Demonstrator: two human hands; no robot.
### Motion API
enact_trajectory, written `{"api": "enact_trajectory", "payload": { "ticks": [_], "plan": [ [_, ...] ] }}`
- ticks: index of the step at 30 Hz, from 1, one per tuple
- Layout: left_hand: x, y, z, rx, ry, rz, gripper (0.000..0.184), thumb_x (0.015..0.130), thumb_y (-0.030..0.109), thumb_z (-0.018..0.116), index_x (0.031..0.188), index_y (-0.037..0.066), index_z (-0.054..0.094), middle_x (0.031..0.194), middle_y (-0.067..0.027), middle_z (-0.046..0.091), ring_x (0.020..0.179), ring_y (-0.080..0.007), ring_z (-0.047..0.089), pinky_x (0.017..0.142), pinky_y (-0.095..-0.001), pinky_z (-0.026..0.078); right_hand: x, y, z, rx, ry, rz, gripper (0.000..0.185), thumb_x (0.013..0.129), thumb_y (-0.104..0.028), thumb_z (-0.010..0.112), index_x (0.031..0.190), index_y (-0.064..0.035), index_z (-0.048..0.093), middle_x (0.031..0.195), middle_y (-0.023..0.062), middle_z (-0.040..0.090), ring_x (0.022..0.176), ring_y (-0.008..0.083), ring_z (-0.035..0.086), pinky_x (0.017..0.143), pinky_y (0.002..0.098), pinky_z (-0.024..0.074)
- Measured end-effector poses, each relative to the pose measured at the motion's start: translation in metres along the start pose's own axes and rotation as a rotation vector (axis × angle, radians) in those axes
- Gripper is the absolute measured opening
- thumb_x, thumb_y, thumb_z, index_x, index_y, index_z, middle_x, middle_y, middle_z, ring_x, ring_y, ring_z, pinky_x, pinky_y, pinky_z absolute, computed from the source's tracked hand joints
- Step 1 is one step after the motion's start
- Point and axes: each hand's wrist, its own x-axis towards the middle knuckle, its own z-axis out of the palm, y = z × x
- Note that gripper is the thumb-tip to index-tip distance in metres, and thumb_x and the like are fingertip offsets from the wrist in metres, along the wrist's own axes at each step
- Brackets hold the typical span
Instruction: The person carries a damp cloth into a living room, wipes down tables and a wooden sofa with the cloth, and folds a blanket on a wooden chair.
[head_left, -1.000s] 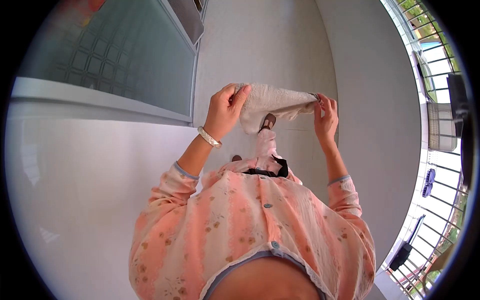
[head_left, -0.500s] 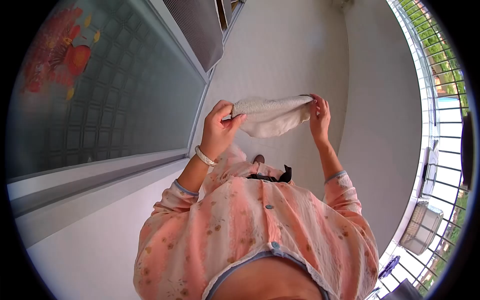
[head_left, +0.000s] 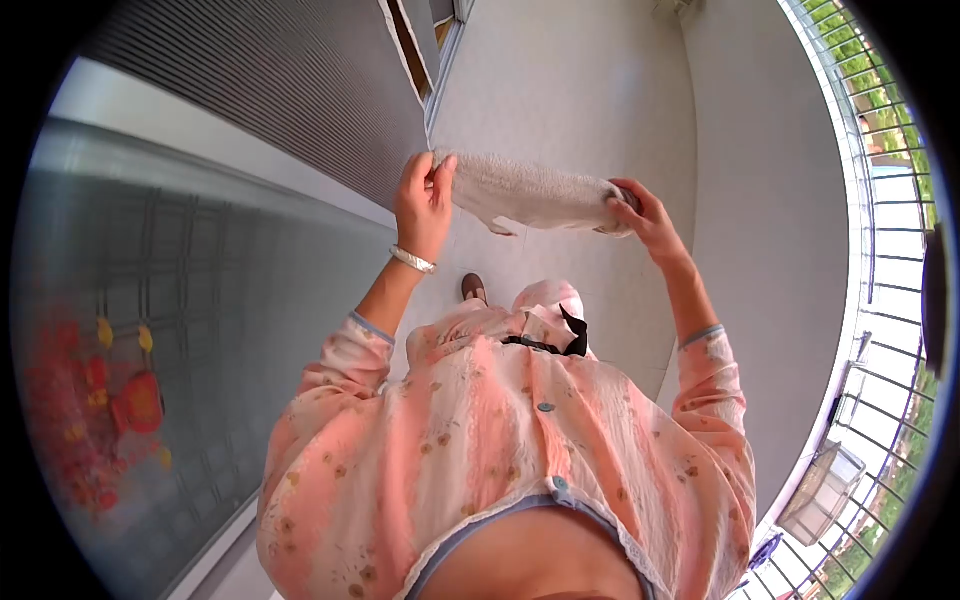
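Observation:
A pale, fuzzy cloth (head_left: 530,192), towel-like in texture, is stretched between my two hands above the floor. My left hand (head_left: 425,205) pinches its left end between thumb and fingers. At the other end my right hand (head_left: 645,215) grips the cloth's edge, where a darker bit shows by the fingers. The cloth slopes slightly down to the right, and a loose flap hangs below its middle. A light bracelet (head_left: 412,260) circles my left wrist.
On the left are a glass panel (head_left: 250,300) with red decorations and a grey ribbed screen (head_left: 270,90). A low wall (head_left: 770,220) and a barred window (head_left: 895,260) curve along the right. A clear plastic box (head_left: 825,490) sits by the bars. Pale floor (head_left: 560,80) stretches ahead.
I have moved forward along the passage, and the glass panel slid back in view. The cloth's left end has risen and its right end dropped, and a shoe has come further into view.

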Motion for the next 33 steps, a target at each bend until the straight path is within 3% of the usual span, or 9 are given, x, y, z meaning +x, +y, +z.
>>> {"api": "enact_trajectory", "payload": {
  "ticks": [4,7,9,13,17,23,29,32,33],
  "plan": [
    [0.044,0.015,0.035,0.041,0.066,0.227,0.02,0.089,0.012,0.059,0.079,-0.001,0.047,0.07,-0.0083,0.045,0.054,-0.0185,0.04,0.049,-0.0311,0.036,0.052,-0.005,-0.051,-0.095,-0.259,0.092,0.027,0.084,-0.011,0.063,0.108,0.0001,0.057,0.094,0.0035,0.059,0.085,0.0102,0.054,0.079,0.0245,0.0442],
    [0.086,0.07,0.056,-0.255,-0.211,0.189,0.016,0.087,0.016,0.063,0.087,0.001,0.057,0.082,-0.006,0.055,0.065,-0.0142,0.051,0.059,-0.0256,0.043,0.113,-0.025,-0.05,-0.128,0.109,-0.053,0.029,0.085,-0.011,0.063,0.109,0.0035,0.055,0.093,0.0028,0.057,0.089,0.0101,0.052,0.082,0.0235,0.0427],
    [0.098,0.094,0.085,-0.421,-0.512,0.433,0.019,0.083,0.019,0.067,0.091,0.003,0.061,0.095,-0.0085,0.061,0.074,-0.0184,0.06,0.065,-0.028,0.048,0.144,-0.015,-0.042,0.138,1.0,-0.3,0.024,0.085,-0.015,0.064,0.104,-0.0016,0.057,0.087,0.001,0.055,0.087,0.0108,0.054,0.081,0.024,0.0446],
    [0.137,0.064,0.151,-0.375,-1.063,0.36,0.025,0.079,0.025,0.07,0.098,0.01,0.065,0.11,-0.009,0.061,0.091,-0.0226,0.063,0.077,-0.0314,0.05,0.187,0.041,-0.046,0.304,0.435,0.031,0.021,0.084,-0.016,0.062,0.099,-0.0034,0.055,0.092,0.0032,0.054,0.094,0.0167,0.052,0.086,0.0288,0.0433],
    [0.181,0.0,0.181,-0.313,-0.979,-0.063,0.03,0.084,0.026,0.067,0.107,0.008,0.061,0.116,-0.0086,0.059,0.103,-0.0205,0.06,0.084,-0.0301,0.048,0.263,-0.007,-0.037,0.047,0.047,-0.137,0.019,0.083,-0.015,0.062,0.097,-0.0032,0.055,0.093,0.0041,0.054,0.094,0.0186,0.052,0.085,0.0294,0.0432],
    [0.21,-0.081,0.203,-0.669,-0.477,-0.983,0.075,0.089,0.059,0.043,0.141,0.008,0.026,0.138,-0.0106,0.039,0.126,-0.0195,0.039,0.103,-0.045,0.031,0.34,-0.042,-0.001,-0.227,-0.228,-0.298,0.017,0.082,-0.014,0.061,0.093,-0.0028,0.055,0.095,0.0056,0.054,0.094,0.0216,0.052,0.084,0.0303,0.0431],
    [0.307,-0.121,0.21,-1.157,-0.226,-0.767,0.065,0.088,0.044,0.057,0.136,0.009,0.034,0.131,-0.0056,0.046,0.119,-0.017,0.046,0.099,-0.0326,0.038,0.415,-0.086,0.07,-0.258,-0.385,-0.417,0.01,0.081,-0.009,0.059,0.088,-0.0016,0.057,0.099,0.0059,0.056,0.093,0.0219,0.053,0.08,0.0299,0.0442],
    [0.341,-0.141,0.179,-1.095,-0.074,-0.966,0.047,0.086,0.032,0.062,0.121,0.001,0.052,0.112,-0.0086,0.06,0.101,-0.0191,0.06,0.088,-0.034,0.048,0.476,-0.004,0.061,0.251,-0.307,0.225,0.021,0.083,-0.006,0.056,0.102,0.0022,0.058,0.107,0.0108,0.058,0.089,0.0162,0.056,0.075,0.0288,0.0465],
    [0.351,-0.146,0.167,-1.155,-0.008,-1.026,0.046,0.086,0.031,0.062,0.119,0.0,0.053,0.111,-0.0088,0.061,0.099,-0.0189,0.06,0.086,-0.0336,0.049,0.503,0.026,0.049,0.056,-0.43,0.21,0.028,0.085,-0.011,0.056,0.11,0.0024,0.055,0.11,0.0136,0.058,0.09,0.0176,0.058,0.075,0.0305,0.0483]
  ]
}}
